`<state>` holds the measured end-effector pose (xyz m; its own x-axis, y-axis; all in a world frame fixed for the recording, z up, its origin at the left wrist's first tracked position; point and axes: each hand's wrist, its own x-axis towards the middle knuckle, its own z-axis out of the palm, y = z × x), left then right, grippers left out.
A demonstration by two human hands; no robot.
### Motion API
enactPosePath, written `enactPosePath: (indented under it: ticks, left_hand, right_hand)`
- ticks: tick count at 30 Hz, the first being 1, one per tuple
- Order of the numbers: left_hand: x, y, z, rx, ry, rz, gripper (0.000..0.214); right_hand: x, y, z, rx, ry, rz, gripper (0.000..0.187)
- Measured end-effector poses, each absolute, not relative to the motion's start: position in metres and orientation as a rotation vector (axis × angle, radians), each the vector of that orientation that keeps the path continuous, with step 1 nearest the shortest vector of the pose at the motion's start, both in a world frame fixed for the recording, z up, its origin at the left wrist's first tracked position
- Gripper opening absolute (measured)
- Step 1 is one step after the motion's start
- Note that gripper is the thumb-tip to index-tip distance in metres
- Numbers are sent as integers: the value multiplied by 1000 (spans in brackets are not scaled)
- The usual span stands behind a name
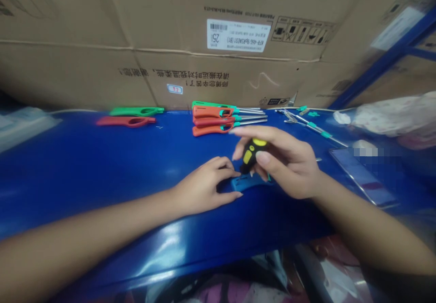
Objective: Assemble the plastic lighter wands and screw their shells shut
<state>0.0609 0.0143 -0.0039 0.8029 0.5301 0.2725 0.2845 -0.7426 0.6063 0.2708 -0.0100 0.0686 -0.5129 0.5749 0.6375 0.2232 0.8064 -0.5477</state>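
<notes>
My right hand is closed round a stubby black and yellow screwdriver, which tilts with its tip down. Under that tip lies a blue lighter handle of the long-nosed kind, flat on the table; my right hand hides its far part. At the handle's left end, my left hand steadies it, index finger on the upper side and thumb along the near side. Just beyond my hands, several orange, red and green long-nosed lighters with metal tubes are stacked together.
The blue table backs onto a large cardboard box. Green and red handle shells lie left. Metal tubes with teal parts lie at back right, near a phone and a pale patterned cloth.
</notes>
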Motion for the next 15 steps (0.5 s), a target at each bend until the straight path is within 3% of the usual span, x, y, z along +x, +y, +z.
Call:
enactPosePath:
  ticks: [2,10,13,15]
  left_hand:
    - [61,14,-4,2438,610,586,37]
    - [61,15,-6,2441,580,612,30]
    - [62,15,-5,2426,580,603,28]
    - [62,14,-5,2428,586,616,30]
  right_hand:
    - [270,-10,68,-530,-2059,528,28]
    - [267,-19,73,-587,-2146,-9,14]
    - [269,-22,74,-572,-2179,-33,22]
    - [270,-22,74,-563,-2216,151,34]
